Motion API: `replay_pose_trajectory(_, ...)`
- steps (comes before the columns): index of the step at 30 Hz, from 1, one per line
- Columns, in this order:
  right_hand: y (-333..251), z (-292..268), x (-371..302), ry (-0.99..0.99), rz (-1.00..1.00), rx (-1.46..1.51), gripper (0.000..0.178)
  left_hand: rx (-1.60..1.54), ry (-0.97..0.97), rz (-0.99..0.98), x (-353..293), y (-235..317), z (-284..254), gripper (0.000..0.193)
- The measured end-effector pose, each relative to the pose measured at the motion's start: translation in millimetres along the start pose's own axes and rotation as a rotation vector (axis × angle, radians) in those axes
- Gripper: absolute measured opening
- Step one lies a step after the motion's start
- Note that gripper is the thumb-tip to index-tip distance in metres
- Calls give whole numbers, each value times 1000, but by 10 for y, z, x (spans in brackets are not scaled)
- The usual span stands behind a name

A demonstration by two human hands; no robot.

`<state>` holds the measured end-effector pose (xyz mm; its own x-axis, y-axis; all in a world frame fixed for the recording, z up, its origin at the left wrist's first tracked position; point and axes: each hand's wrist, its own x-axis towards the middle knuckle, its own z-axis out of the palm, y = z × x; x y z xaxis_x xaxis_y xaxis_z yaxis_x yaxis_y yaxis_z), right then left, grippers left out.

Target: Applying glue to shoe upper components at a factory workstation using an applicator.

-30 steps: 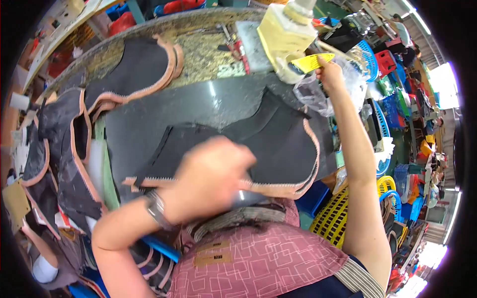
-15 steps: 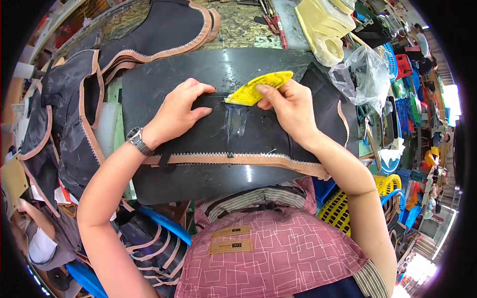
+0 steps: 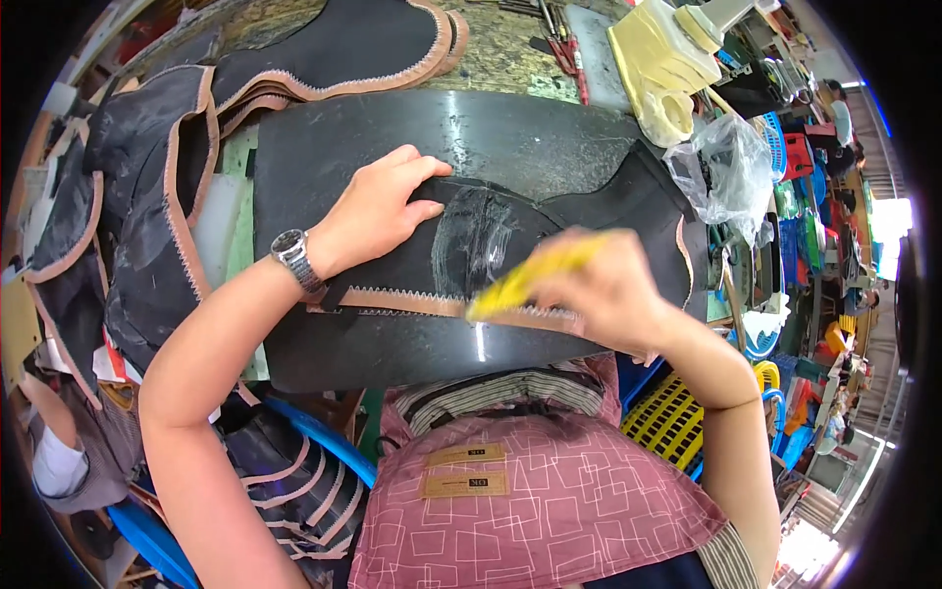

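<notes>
My right hand (image 3: 613,296) is closed on a flat yellow scraper (image 3: 520,280), blurred by motion. Its tip is at the tan zigzag-stitched edging (image 3: 397,298) of a black sheet piece (image 3: 599,211). Across the middle of that piece runs a whitish wet-looking smear (image 3: 459,236). My left hand (image 3: 381,208) lies on the piece to the left of the smear, thumb and fingers spread apart, holding nothing. Beneath it all is a smooth dark board (image 3: 353,123), which curves toward me.
Black pieces (image 3: 147,226) with tan edging are stacked at the left and far left. A cream-coloured container (image 3: 662,59) and a crumpled clear plastic bag (image 3: 731,177) stand at the far right. Red-handled tools (image 3: 574,64) lie at the back. A yellow basket (image 3: 662,422) is below right.
My right hand has swept the scraper toward me, from the piece's far edge to its near edging. The whitish smear has spread wider. My left hand still rests on the piece.
</notes>
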<state>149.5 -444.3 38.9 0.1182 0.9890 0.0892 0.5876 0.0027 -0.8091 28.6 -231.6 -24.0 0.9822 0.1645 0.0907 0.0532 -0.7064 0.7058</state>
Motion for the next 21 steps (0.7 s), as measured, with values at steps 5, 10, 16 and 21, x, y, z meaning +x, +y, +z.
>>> replay_pose_trajectory(5, 241, 80, -163, 247, 415, 293, 18, 41, 18, 24, -22, -7, 14, 33)
replay_pose_trajectory(10, 92, -42, -53, 211, 367, 425, 17, 8, -16, -106, -33, 110, -33, 31)
replay_pose_trajectory(16, 69, 222, 530, -46, -195, -249, 21, -130, -78, -116, 22, 26, -23, 33)
replay_pose_trajectory(21, 344, -119, 203, 284, 299, 400, 18, -43, -73, -216, 17, 142, -21, 34)
